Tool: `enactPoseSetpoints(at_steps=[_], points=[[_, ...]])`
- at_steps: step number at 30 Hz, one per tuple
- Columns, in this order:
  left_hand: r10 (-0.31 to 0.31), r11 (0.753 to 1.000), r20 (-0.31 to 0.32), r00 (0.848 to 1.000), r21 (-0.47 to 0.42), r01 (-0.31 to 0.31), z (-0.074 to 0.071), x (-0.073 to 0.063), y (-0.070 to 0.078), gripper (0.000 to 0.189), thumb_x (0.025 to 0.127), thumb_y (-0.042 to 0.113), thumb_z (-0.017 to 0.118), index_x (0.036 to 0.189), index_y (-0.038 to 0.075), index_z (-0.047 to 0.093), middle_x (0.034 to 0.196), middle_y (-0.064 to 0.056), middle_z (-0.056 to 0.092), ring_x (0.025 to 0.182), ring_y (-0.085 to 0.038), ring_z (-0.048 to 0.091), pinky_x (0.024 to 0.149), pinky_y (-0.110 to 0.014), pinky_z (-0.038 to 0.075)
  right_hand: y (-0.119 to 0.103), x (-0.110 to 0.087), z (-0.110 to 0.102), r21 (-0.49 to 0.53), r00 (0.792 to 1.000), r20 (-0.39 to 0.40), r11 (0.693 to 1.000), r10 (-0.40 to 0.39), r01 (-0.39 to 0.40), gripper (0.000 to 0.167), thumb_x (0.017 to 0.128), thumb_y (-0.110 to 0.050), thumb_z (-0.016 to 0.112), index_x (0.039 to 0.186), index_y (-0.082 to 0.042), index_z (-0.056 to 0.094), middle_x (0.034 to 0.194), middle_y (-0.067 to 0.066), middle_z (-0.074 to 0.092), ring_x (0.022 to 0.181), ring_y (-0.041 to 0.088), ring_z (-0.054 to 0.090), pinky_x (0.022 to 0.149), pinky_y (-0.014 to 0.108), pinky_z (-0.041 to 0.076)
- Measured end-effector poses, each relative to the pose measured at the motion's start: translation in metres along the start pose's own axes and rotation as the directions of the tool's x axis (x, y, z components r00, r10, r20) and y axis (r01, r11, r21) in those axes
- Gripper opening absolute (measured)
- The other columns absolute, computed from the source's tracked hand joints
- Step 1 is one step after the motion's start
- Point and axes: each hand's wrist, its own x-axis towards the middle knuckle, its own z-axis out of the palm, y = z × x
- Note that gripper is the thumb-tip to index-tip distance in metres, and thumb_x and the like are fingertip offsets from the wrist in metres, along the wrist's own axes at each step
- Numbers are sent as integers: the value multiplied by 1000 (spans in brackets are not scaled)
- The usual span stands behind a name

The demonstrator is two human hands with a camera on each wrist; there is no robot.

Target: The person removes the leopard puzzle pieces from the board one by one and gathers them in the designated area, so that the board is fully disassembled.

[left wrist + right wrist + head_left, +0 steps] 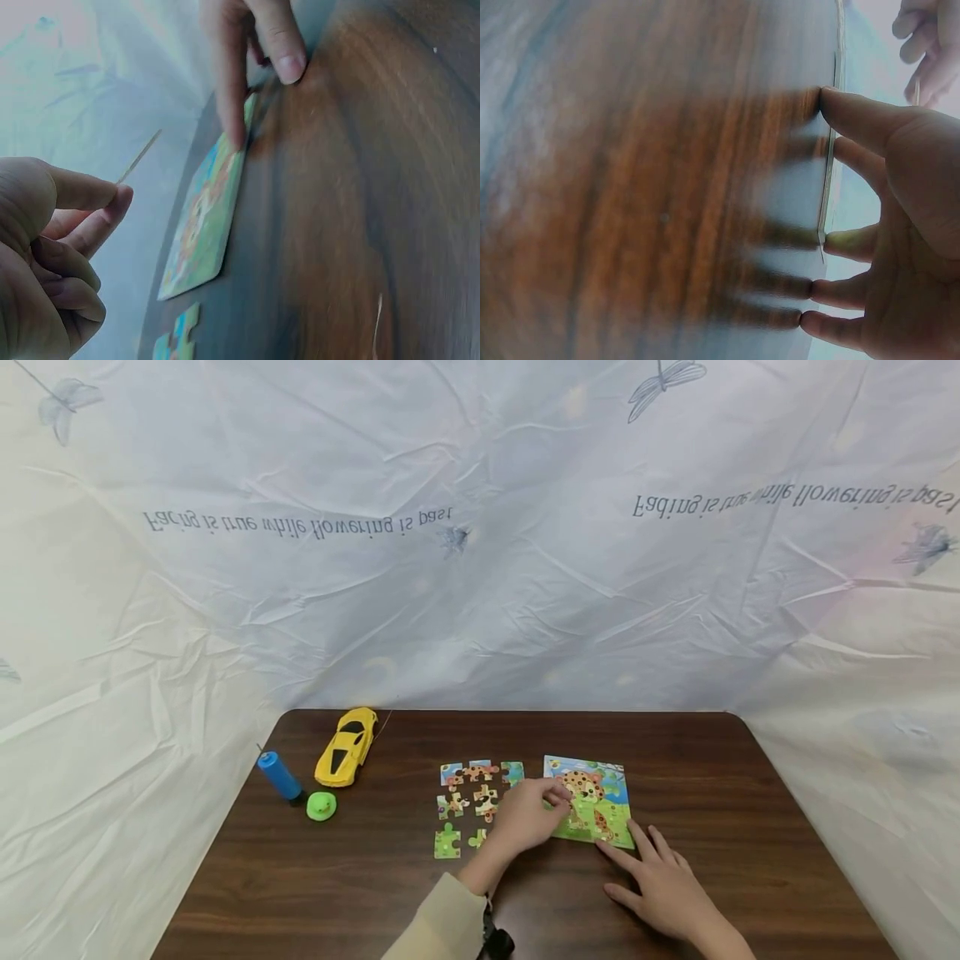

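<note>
My left hand pinches a thin puzzle piece between thumb and fingers, seen edge-on in the left wrist view and raised over the left part of the puzzle board. Leopard spots, blue sky and green grass are printed on the board, partly hidden by that hand. Spread fingers of my right hand rest at the board's near right corner, some fingertips on the tabletop. Left of the board, loose jigsaw pieces lie in rough rows, some covered by my left hand and forearm.
Toward the table's left side stand a yellow toy car, a blue cylinder with a dark end, and a small green duck. The dark wooden table meets a pale printed cloth behind and at both sides.
</note>
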Motion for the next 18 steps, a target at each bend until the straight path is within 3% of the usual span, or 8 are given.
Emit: enactPoseSetpoints(at_steps=[7, 9, 14, 18], points=[[-19, 999, 18, 1000, -29, 19, -29, -15, -12, 10, 99, 21, 70, 106, 22, 78, 92, 14, 71, 53, -5, 51, 48, -25, 36, -1, 0, -1, 6, 1000, 14, 1000, 1, -1, 62, 94, -57, 69, 150, -34, 58, 161, 26, 34, 139, 61, 35, 93, 77, 40], [-39, 999, 22, 999, -29, 40, -35, -19, -17, 10, 99, 22, 71, 106, 22, 78, 92, 14, 71, 48, -6, 53, 46, -26, 38, -1, 0, -1, 9, 1000, 17, 1000, -1, 1, 62, 95, -57, 69, 151, -34, 57, 161, 26, 34, 140, 61, 35, 93, 77, 40], [-57, 998, 35, 998, -4, 58, -48, -28, -31, 10, 97, 20, 72, 105, 20, 78, 90, 13, 72, 56, -5, 61, 55, -28, 48, -1, 0, -1, 2, 1000, 3, 1000, -10, 10, 61, 95, -56, 69, 150, -33, 58, 161, 26, 35, 139, 60, 36, 93, 77, 40], [-72, 997, 42, 997, 38, 70, -50, -33, -38, 10, 94, 15, 73, 101, 19, 79, 87, 14, 72, 66, -2, 61, 60, -29, 48, 0, 0, 0, -4, 1000, -2, 1000, -14, 14, 61, 95, -57, 69, 150, -33, 58, 161, 25, 35, 139, 60, 36, 93, 76, 41]])
